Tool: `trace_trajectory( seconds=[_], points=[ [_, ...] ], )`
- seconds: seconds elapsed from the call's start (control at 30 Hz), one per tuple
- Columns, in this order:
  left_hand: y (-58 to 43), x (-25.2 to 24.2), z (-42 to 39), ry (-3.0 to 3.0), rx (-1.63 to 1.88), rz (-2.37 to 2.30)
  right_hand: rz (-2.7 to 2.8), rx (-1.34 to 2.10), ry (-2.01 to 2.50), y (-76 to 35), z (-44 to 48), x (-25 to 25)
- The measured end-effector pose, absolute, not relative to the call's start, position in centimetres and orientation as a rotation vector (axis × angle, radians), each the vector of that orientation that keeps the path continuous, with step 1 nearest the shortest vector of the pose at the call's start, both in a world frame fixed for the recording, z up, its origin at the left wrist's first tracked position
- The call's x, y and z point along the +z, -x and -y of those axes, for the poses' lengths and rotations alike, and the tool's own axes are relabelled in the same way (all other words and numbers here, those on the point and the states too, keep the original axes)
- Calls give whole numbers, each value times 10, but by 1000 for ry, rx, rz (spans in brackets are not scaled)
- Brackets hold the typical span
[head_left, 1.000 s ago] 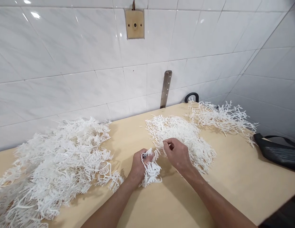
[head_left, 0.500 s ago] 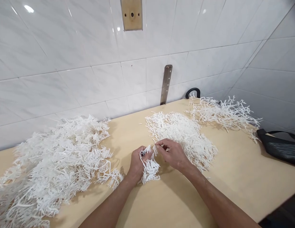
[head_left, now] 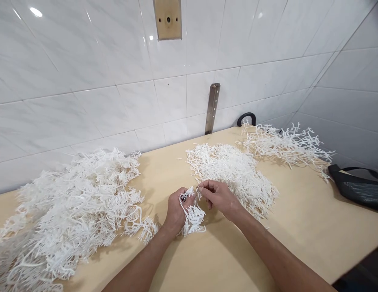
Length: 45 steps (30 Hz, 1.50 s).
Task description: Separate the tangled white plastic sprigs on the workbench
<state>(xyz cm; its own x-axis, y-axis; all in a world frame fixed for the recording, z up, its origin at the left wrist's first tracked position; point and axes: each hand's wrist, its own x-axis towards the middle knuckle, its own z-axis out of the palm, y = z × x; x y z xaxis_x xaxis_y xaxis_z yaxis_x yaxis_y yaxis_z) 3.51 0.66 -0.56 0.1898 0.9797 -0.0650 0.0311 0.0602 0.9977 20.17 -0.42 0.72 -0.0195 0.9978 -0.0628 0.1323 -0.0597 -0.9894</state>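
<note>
My left hand is closed around a white branched plastic sprig whose fringed end hangs over the table. Close beside it, my right hand pinches with thumb and forefinger at a thin tip of the same sprig. Behind my right hand lies a heap of short loose white bits. A large pile of fringed white sprigs spreads to the left of my left hand. Bare branching white stems lie in a tangle at the back right.
The tan table meets a white tiled wall. A perforated metal strip stands against the wall. At the right edge lies a black pouch with a strap. A black curved handle shows behind the bare stems.
My right hand has shifted slightly downward at the sprig's tip, its other fingers a little more extended. My left hand keeps its hold in nearly the same place.
</note>
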Motion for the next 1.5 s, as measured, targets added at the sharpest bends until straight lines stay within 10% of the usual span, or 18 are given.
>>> trace_trajectory(
  seconds=[1.5],
  points=[
    [-41, 7, -3, -1110, 879, -1063, 1722, 228, 1656, -195, 0, -8]
  ],
)
